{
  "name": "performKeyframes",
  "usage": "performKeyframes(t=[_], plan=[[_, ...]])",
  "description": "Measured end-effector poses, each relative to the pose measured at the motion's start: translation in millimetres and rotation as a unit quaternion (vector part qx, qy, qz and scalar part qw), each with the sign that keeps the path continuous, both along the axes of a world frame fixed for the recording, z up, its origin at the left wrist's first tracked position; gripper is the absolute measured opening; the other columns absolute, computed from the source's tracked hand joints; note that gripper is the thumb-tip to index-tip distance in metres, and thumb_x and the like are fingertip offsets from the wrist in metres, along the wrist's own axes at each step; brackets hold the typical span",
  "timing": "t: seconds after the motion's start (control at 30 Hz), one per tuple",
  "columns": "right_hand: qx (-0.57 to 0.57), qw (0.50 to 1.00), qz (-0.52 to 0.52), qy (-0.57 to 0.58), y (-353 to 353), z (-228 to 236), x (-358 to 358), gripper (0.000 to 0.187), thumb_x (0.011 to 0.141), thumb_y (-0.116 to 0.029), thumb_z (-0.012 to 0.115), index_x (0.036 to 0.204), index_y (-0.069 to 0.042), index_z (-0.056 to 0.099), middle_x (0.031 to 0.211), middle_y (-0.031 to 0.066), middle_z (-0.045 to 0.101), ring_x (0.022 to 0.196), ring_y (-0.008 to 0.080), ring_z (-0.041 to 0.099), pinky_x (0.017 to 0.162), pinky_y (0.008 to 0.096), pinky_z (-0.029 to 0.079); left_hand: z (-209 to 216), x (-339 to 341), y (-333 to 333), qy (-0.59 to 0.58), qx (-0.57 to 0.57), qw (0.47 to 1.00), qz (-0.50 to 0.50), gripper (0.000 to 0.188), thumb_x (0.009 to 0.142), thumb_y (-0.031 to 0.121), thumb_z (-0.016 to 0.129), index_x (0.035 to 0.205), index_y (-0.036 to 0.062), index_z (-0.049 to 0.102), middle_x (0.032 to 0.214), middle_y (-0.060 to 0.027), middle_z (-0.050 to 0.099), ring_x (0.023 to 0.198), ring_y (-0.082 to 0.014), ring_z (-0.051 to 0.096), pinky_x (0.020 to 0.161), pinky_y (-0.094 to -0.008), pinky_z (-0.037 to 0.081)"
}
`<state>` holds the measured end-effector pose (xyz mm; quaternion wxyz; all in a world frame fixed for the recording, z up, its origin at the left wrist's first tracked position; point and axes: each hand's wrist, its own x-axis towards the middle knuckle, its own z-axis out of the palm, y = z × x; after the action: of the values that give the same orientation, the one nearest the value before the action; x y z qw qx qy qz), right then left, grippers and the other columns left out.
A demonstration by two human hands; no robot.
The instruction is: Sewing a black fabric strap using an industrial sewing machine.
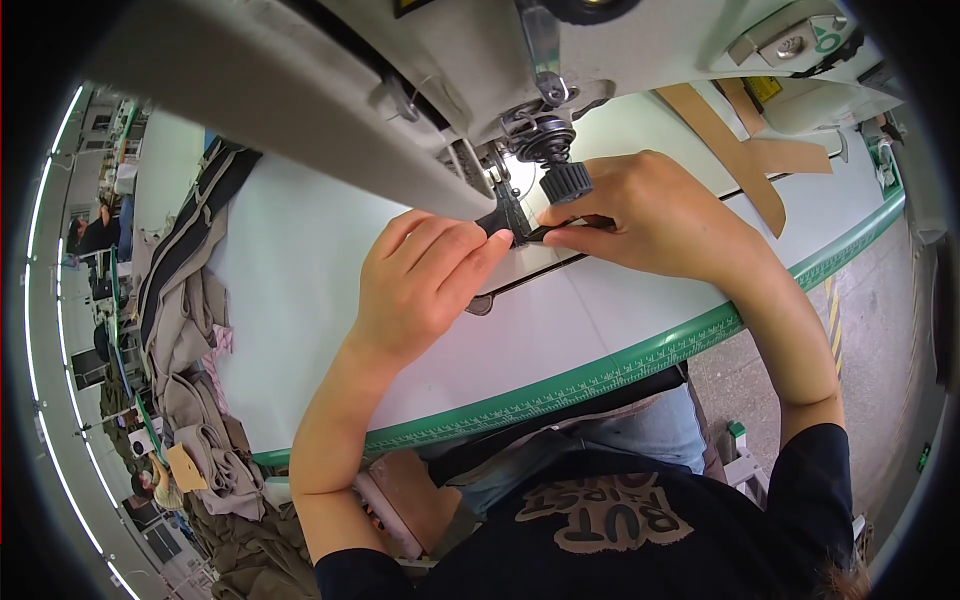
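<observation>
A small dark fabric piece point(520, 228) lies under the needle area of a sewing machine point(640, 50). My left hand point(425, 275) is closed, fingers curled together, with its fingertips on the left side of the piece beside the presser foot. From the right, my right hand point(655, 215) pinches the other end of the dark piece between thumb and forefinger. A black ridged tension knob point(566, 182) sits just above the right fingertips. The needle tip and part of the fabric are hidden by the machine and my fingers.
Tan card templates point(735, 150) lie at the right of the white table point(300, 290). A green ruler-marked strip point(590, 370) edges its front. Grey-brown and black garments point(190, 290) are heaped at the left. The machine arm hangs low over the work.
</observation>
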<state>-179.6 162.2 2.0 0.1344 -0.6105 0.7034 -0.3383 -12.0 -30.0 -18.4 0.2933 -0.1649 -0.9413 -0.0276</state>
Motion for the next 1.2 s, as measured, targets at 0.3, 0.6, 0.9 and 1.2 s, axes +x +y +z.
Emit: performKeyframes(t=[0.3,0.6,0.9,1.2], plan=[[0.015,0.999,-0.007,-0.037,2,0,-3,0.020,0.082,-0.018,0.079,0.099,-0.009,0.079,0.072,0.0105,0.067,0.060,0.0235,0.063,0.057,0.0350,0.048,6,5,0,-0.057,0.034,0.998,0.008,0.024,0.078,0.007,0.071,0.101,0.0089,0.073,0.098,0.0022,0.064,0.095,-0.0130,0.062,0.087,-0.0316,0.050],[-0.028,0.986,-0.164,-0.008,-14,-11,12,0.030,0.083,-0.026,0.081,0.093,0.001,0.072,0.063,0.0117,0.062,0.050,0.0207,0.057,0.051,0.0313,0.046,11,10,-2,-0.138,0.060,0.989,-0.008,0.025,0.085,0.003,0.068,0.109,0.0066,0.073,0.113,0.0019,0.069,0.117,-0.0143,0.064,0.100,-0.0340,0.043],[-0.024,0.982,-0.187,0.011,-19,-9,16,0.032,0.082,-0.026,0.082,0.079,0.001,0.066,0.060,0.0111,0.059,0.047,0.0212,0.052,0.051,0.0328,0.045,8,11,-7,-0.148,0.054,0.987,-0.014,0.024,0.087,0.009,0.065,0.110,0.0090,0.072,0.116,0.0044,0.064,0.124,-0.0134,0.057,0.103,-0.0369,0.044],[-0.029,0.981,-0.185,0.045,-24,-14,16,0.035,0.082,-0.026,0.081,0.069,0.001,0.063,0.053,0.0110,0.054,0.046,0.0256,0.050,0.049,0.0361,0.041,10,11,-6,-0.151,0.045,0.988,-0.008,0.023,0.087,0.009,0.065,0.109,0.0091,0.071,0.116,0.0043,0.064,0.125,-0.0137,0.056,0.102,-0.0362,0.044]])
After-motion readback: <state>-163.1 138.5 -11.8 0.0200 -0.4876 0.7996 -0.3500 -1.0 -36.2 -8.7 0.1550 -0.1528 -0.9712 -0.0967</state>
